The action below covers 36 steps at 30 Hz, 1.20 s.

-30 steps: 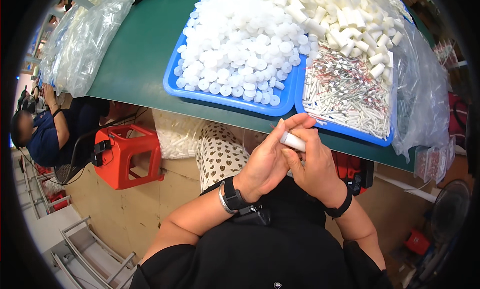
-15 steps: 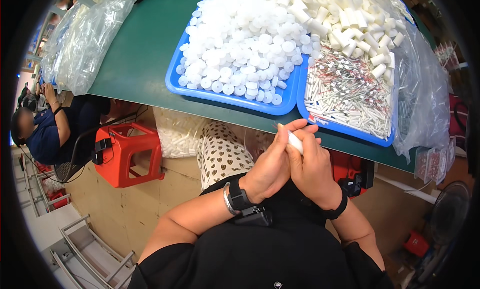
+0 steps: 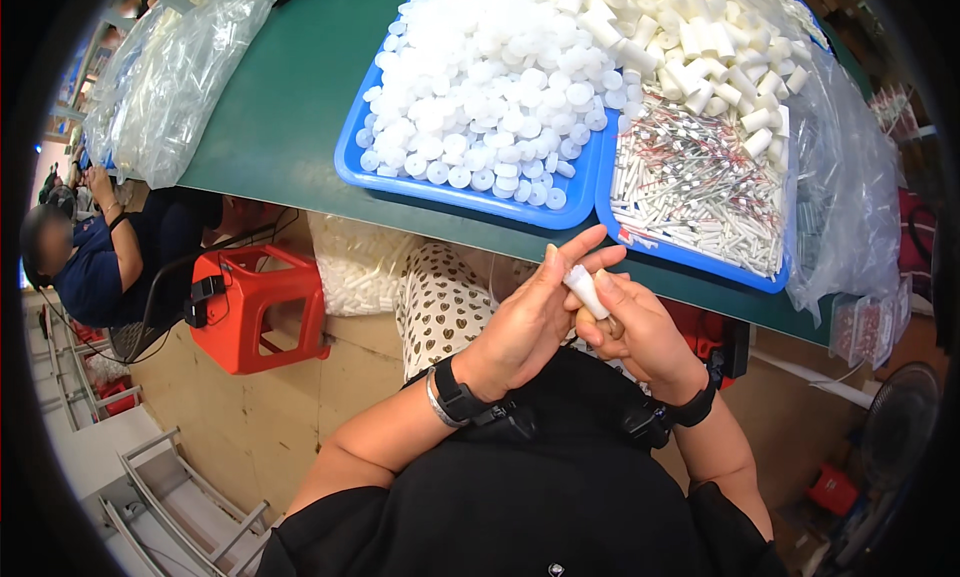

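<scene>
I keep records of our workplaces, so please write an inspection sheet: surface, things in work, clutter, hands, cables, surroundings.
Surface: green table bearing left blue tray and right blue tray.
Things in work: white piece; white discs at left, small wired parts at right, cream tubes behind.
Clutter: plastic bags on both sides.
Hands: right hand closed around white piece; left hand open beside it, contact unclear.
Cables: dark cable, far left.
Surroundings: red stool and another person at left, fan at right.

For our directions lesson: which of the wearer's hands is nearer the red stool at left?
Left: the left hand is right of the red stool; the right hand, holding a white cylinder, is farther right.
</scene>
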Motion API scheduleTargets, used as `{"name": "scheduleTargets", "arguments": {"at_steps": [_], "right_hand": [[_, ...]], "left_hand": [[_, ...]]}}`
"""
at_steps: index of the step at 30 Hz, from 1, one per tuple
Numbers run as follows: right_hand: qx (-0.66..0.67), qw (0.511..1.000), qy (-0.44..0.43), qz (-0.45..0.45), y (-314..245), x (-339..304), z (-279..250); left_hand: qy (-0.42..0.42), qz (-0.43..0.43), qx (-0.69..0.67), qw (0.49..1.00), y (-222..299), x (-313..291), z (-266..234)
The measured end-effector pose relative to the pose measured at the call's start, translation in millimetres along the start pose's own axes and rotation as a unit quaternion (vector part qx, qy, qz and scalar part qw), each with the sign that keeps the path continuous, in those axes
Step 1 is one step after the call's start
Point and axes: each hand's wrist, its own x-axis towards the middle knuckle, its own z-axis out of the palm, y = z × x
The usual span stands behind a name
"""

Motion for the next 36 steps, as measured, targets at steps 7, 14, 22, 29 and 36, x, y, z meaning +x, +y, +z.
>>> {"name": "scheduleTargets", "arguments": {"at_steps": [7, 14, 22, 29, 36], "right_hand": [[-0.033, 0.999, -0.019, -0.002, 15, 4, -4], [-0.566, 0.783, 0.129, -0.223, 30, 7, 14], [-0.676, 0.683, 0.15, -0.234, 24, -6, -7], [-0.736, 0.52, 0.29, -0.324, -60, -29, -35], [-0.809, 0.46, 0.211, -0.298, -74, -16, -54]], "left_hand": [[0.022, 0.011, 0.054, 0.998, -8, -1, -4], [0.111, -0.035, 0.047, 0.992, -23, -13, -11], [0.187, -0.183, 0.085, 0.961, 6, -27, -57], [0.091, 0.034, 0.314, 0.944, 45, -16, -11], [0.127, 0.351, 0.77, 0.518, 77, 33, -7]]}}
